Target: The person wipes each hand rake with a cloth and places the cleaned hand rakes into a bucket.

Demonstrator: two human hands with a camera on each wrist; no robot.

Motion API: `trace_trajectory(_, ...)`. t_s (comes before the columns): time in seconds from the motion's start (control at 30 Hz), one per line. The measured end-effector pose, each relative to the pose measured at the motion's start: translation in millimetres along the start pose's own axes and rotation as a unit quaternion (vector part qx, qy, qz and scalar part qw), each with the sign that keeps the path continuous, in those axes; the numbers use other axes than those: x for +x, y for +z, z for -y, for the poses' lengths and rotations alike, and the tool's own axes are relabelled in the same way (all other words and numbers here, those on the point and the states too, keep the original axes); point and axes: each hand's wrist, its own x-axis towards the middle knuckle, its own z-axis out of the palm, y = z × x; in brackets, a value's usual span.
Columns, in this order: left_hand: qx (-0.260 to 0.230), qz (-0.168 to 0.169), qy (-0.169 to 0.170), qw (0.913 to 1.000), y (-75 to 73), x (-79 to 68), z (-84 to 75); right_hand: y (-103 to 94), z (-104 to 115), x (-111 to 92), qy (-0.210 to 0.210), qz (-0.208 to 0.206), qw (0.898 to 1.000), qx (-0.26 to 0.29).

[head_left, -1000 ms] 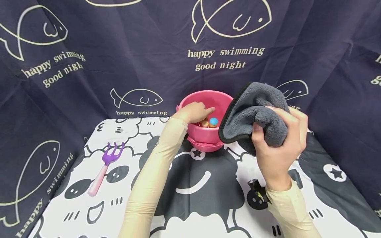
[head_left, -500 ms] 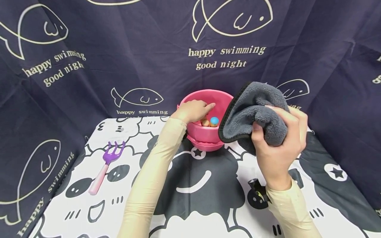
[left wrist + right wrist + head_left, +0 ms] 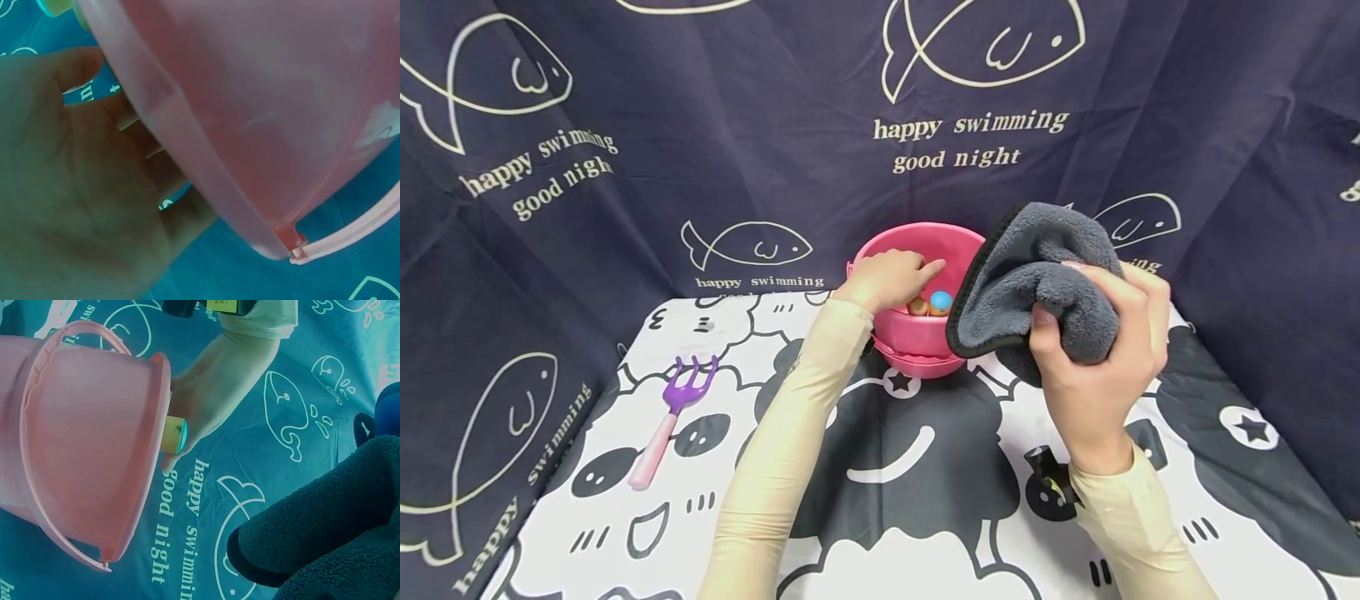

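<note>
A pink bucket point(image 3: 917, 333) stands at the back of the table, with its handle point(image 3: 37, 506) swung down in front. My left hand point(image 3: 887, 279) reaches over its left rim; one digit shows across the opening and the other fingers are hidden inside. Beside that hand lie a blue-topped yellowish piece point(image 3: 940, 302) and a round wooden piece point(image 3: 918, 307). In the left wrist view the palm point(image 3: 81, 181) faces the bucket's rim, and whether it holds anything I cannot tell. My right hand point(image 3: 1108, 367) grips a bunched grey towel point(image 3: 1037, 275) with black edging, raised to the right of the bucket.
On the left of the sheep-print cloth point(image 3: 887, 500) lies a purple toy fork point(image 3: 673, 408) with a pink handle. Dark fish-print curtains point(image 3: 760, 150) close in the back and both sides. A black wrist camera point(image 3: 1051, 475) sits on the right forearm.
The left hand's visible digit has lifted slightly inside the bucket. My right hand keeps its hold on the towel, nearly still. The whole head view has shifted a little.
</note>
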Motion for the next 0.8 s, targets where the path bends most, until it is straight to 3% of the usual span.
trace_trajectory(0.2,-0.006,-0.068,-0.022,0.9974,-1.0,-13.2,2.8,-0.4,0.3,-1.3,0.000,0.009,1.000,0.001)
trace_trajectory(0.4,0.000,-0.120,-0.049,0.9916,-1.1,-30.8,15.2,-0.1,1.0,-2.1,0.001,0.015,1.000,0.009)
trace_trajectory(0.6,0.006,-0.160,-0.078,0.9840,10.6,-58.2,40.4,-1.0,-1.4,-2.5,-0.002,0.016,1.000,0.003)
trace_trajectory(0.8,0.006,-0.171,-0.122,0.9776,27.1,-98.8,80.0,-1.9,-4.1,-5.3,-0.010,0.029,1.000,0.000)
